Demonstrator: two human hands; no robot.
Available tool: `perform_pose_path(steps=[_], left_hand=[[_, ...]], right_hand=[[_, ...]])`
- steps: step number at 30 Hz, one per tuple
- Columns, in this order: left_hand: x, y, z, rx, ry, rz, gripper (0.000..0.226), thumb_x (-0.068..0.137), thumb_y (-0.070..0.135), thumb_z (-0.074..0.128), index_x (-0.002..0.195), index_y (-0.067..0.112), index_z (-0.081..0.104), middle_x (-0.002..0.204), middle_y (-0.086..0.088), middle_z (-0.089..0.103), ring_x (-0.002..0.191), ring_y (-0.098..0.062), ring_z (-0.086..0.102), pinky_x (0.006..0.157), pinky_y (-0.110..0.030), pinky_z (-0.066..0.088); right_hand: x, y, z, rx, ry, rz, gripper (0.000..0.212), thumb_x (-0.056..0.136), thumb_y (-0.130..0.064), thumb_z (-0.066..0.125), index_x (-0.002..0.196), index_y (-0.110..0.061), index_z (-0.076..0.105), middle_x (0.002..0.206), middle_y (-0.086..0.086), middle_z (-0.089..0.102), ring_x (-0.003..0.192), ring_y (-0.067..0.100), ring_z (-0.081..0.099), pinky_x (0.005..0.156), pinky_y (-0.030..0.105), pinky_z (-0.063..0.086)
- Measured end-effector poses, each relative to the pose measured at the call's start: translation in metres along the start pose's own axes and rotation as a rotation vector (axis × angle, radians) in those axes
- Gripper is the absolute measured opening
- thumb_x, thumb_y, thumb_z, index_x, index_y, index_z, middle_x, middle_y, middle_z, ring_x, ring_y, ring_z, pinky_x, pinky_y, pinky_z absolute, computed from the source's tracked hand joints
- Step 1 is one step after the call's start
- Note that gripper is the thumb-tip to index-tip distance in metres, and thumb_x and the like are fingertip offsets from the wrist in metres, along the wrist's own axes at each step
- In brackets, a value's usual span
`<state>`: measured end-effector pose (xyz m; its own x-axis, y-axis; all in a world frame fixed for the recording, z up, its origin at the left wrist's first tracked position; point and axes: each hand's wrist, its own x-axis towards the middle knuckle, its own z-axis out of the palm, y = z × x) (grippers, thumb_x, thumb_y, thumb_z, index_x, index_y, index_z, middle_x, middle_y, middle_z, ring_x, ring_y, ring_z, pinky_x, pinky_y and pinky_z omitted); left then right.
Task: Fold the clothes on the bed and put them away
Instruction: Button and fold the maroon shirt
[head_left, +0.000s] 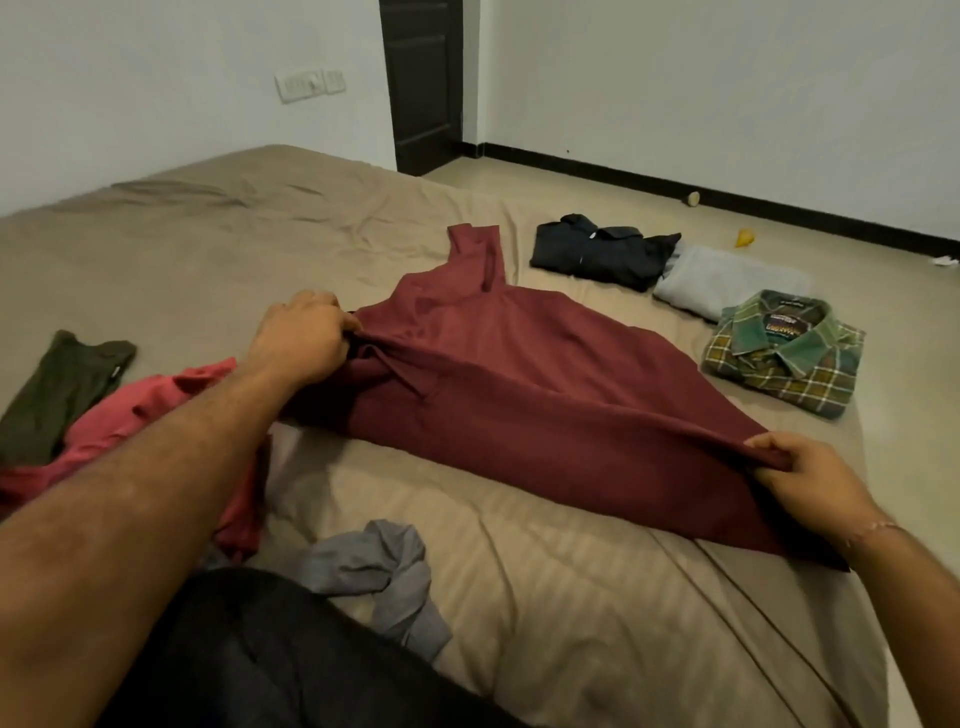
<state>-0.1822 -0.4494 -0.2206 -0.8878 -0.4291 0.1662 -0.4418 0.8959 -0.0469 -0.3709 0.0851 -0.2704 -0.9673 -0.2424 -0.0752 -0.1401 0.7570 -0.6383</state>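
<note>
A maroon shirt (540, 395) lies stretched across the middle of the bed (249, 249), one sleeve pointing toward the far side. My left hand (301, 340) grips its collar end at the left. My right hand (810, 475) pinches its hem edge at the right, lifting the cloth slightly. Three folded garments sit at the bed's right edge: a black shirt (602, 252), a light grey piece (722, 280) and a green plaid shirt (784, 353).
Unfolded clothes lie at the left: an olive garment (57, 395) and a pink-red one (145, 415). A crumpled grey cloth (384, 577) and a dark garment (270, 660) are close in front. A dark door (423, 83) and tiled floor lie beyond.
</note>
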Motion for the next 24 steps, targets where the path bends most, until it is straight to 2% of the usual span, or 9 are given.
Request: perform_pose_path(steps=[3,5,7,9,11,13,15,20,24], left_hand=[[0.033,0.021,0.011,0.018,-0.087,-0.135,0.038,0.094,0.031,0.061,0.132,0.032,0.066,0.131,-0.011,0.057,0.126,-0.036,0.049,0.104,-0.053,0.041],[0.033,0.042,0.02,0.022,-0.009,-0.12,0.051,0.088,0.034,0.066,0.137,0.024,0.057,0.138,-0.014,0.052,0.129,-0.038,0.046,0.105,-0.055,0.039],[0.01,0.073,0.037,-0.109,0.132,0.202,0.058,0.084,0.031,0.064,0.14,0.02,0.055,0.143,-0.014,0.052,0.131,-0.039,0.05,0.104,-0.052,0.043],[-0.037,0.096,0.066,-0.138,0.076,0.631,0.065,0.086,0.033,0.06,0.149,0.022,0.051,0.153,-0.011,0.049,0.139,-0.031,0.047,0.108,-0.046,0.042],[-0.07,0.099,0.095,-0.091,-0.076,0.78,0.069,0.093,0.04,0.054,0.159,0.028,0.039,0.164,-0.006,0.039,0.149,-0.024,0.04,0.114,-0.044,0.039],[-0.073,0.086,0.117,-0.117,-0.086,0.682,0.069,0.097,0.045,0.047,0.162,0.029,0.032,0.168,-0.002,0.032,0.152,-0.022,0.036,0.118,-0.044,0.037],[-0.061,0.068,0.121,-0.1,-0.082,0.541,0.07,0.094,0.048,0.044,0.161,0.027,0.035,0.167,-0.002,0.036,0.15,-0.023,0.04,0.116,-0.045,0.039],[-0.038,0.03,0.098,0.005,-0.229,0.168,0.078,0.083,0.046,0.045,0.158,0.026,0.041,0.151,-0.008,0.054,0.13,-0.036,0.057,0.1,-0.052,0.051],[-0.027,0.022,0.09,0.123,-0.187,0.109,0.061,0.094,0.03,0.058,0.153,0.021,0.046,0.132,-0.013,0.064,0.117,-0.037,0.064,0.094,-0.051,0.054]], right_hand=[[0.025,-0.003,0.009,-0.144,0.023,0.139,0.019,0.085,-0.011,0.075,0.102,-0.019,0.07,0.103,0.017,0.074,0.092,0.036,0.067,0.086,0.045,0.055],[0.022,-0.007,0.02,-0.451,0.154,-0.015,0.053,0.08,-0.028,0.079,0.129,-0.019,0.06,0.124,0.015,0.066,0.111,0.039,0.061,0.092,0.048,0.052],[-0.001,-0.014,0.038,-0.479,0.167,-0.358,0.073,0.079,-0.034,0.08,0.145,-0.022,0.051,0.143,0.009,0.057,0.129,0.032,0.054,0.104,0.05,0.048],[-0.03,-0.022,0.059,-0.484,-0.064,-0.614,0.082,0.083,-0.044,0.074,0.156,-0.031,0.039,0.16,-0.003,0.04,0.147,0.017,0.039,0.12,0.047,0.034],[-0.039,-0.019,0.079,-0.593,-0.314,-0.6,0.087,0.089,-0.056,0.058,0.163,-0.042,0.014,0.17,-0.015,0.013,0.157,0.009,0.012,0.128,0.051,0.008],[-0.032,-0.005,0.086,-0.627,-0.401,-0.421,0.087,0.092,-0.054,0.05,0.162,-0.045,-0.001,0.171,-0.019,-0.005,0.158,0.007,-0.005,0.126,0.06,-0.004],[-0.02,0.002,0.079,-0.635,-0.376,-0.32,0.085,0.092,-0.046,0.05,0.161,-0.048,0.0,0.17,-0.021,-0.008,0.158,0.007,-0.009,0.124,0.065,-0.004],[0.0,0.02,0.042,-0.752,-0.418,-0.254,0.092,0.089,-0.04,0.055,0.159,-0.054,-0.003,0.166,-0.028,-0.014,0.158,0.009,-0.012,0.118,0.072,-0.004],[0.015,0.036,0.019,-0.798,-0.49,-0.255,0.096,0.092,-0.021,0.054,0.158,-0.055,-0.007,0.169,-0.023,-0.016,0.157,0.008,-0.013,0.123,0.065,0.003]])
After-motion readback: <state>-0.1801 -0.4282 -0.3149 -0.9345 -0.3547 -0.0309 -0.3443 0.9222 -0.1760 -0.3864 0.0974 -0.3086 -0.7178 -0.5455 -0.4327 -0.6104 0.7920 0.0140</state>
